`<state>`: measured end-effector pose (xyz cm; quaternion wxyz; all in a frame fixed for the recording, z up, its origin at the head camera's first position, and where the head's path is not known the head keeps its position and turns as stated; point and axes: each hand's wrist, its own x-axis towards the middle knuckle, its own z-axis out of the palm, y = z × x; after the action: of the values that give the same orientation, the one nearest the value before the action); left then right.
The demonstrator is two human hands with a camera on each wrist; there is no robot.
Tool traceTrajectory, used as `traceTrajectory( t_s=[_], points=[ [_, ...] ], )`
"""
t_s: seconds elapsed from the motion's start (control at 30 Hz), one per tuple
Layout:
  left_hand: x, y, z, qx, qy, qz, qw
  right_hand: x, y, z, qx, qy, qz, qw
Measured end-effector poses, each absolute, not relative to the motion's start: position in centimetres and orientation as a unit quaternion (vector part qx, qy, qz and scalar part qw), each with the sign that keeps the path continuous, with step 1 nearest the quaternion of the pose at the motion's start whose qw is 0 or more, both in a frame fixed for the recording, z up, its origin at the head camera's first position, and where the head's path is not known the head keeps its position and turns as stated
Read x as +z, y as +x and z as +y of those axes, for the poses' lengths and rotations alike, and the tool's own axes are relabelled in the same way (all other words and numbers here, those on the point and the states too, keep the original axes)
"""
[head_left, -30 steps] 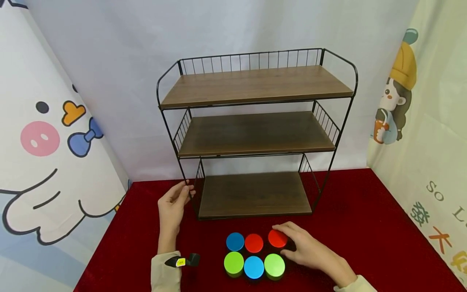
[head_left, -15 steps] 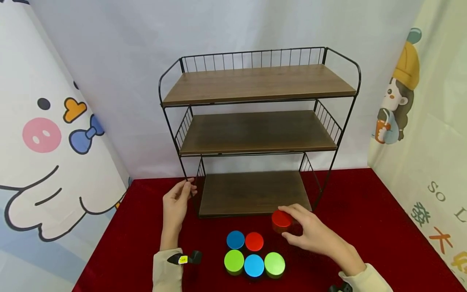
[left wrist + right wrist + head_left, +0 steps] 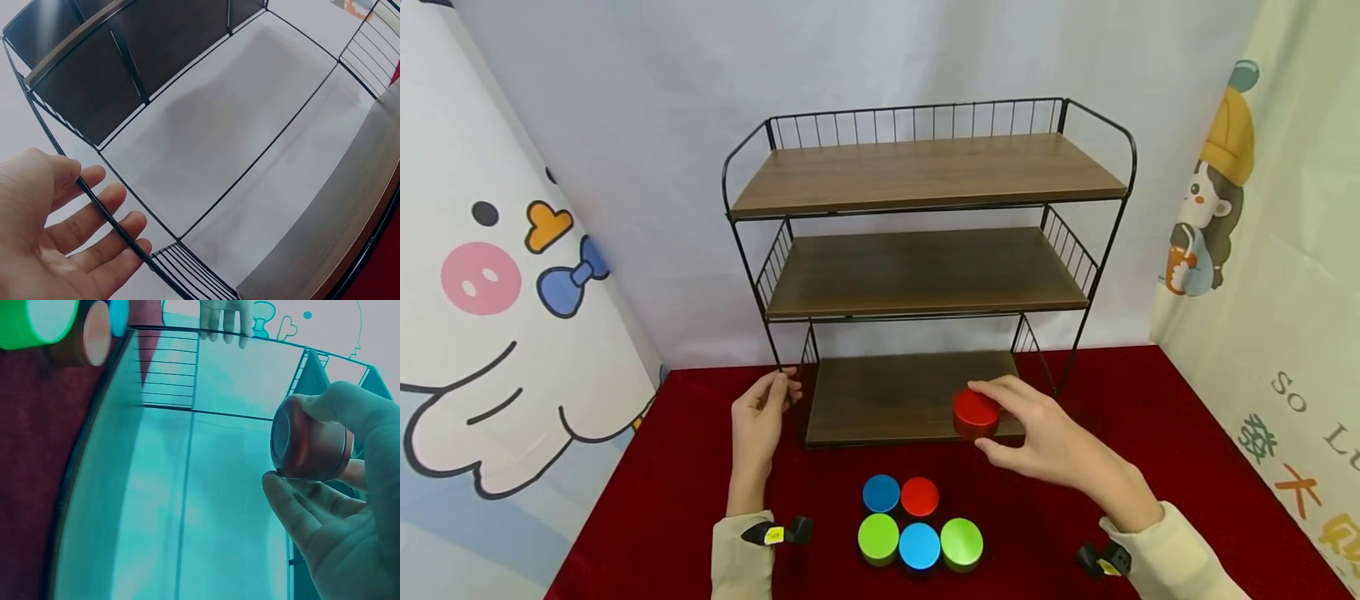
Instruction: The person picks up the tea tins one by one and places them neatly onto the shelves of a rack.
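My right hand (image 3: pixel 1048 433) holds a small round red jar (image 3: pixel 976 414) between thumb and fingers, in front of and above the front edge of the bottom shelf (image 3: pixel 880 400). In the right wrist view this jar (image 3: pixel 309 439) is tilted, with its rounded end turned to the left. At the left side of the three-tier rack (image 3: pixel 925 279), my left hand (image 3: pixel 757 421) pinches the thin black front post. The left wrist view shows the thumb in front of that post (image 3: pixel 103 209) and the fingers behind it.
On the red cloth (image 3: pixel 662 500) before the rack stand a dark blue jar (image 3: pixel 881 493), a second red jar (image 3: pixel 920 497), a light blue jar (image 3: pixel 919 547) and two green jars (image 3: pixel 877 538), close together. A pale curtain (image 3: pixel 910 50) hangs behind the rack.
My right hand has lifted the red jar from the right end of the back row and carried it up and forward to the bottom shelf's front edge. The left hand stays on the post.
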<state>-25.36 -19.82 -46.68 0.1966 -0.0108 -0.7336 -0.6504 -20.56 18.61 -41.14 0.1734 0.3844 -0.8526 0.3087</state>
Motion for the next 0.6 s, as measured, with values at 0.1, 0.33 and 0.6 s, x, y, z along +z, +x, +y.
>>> traceTrajectory(
  t_s=[0.1,0.33,0.6],
  points=[
    [-46.7,-25.4,-19.8,-0.651,-0.009,-0.732,0.202,-40.0,-20.8,18.6,0.297,0.395,-0.848,0.190],
    [-46.6,-25.5,-19.6,-0.659,-0.014,-0.724,0.200,-37.1,-21.4,19.0,0.277,0.412,-0.835,0.237],
    [-46.6,-25.4,-19.7,-0.661,-0.007,-0.725,0.195,-34.1,-21.9,19.1,0.278,0.426,-0.825,0.248]
  ],
)
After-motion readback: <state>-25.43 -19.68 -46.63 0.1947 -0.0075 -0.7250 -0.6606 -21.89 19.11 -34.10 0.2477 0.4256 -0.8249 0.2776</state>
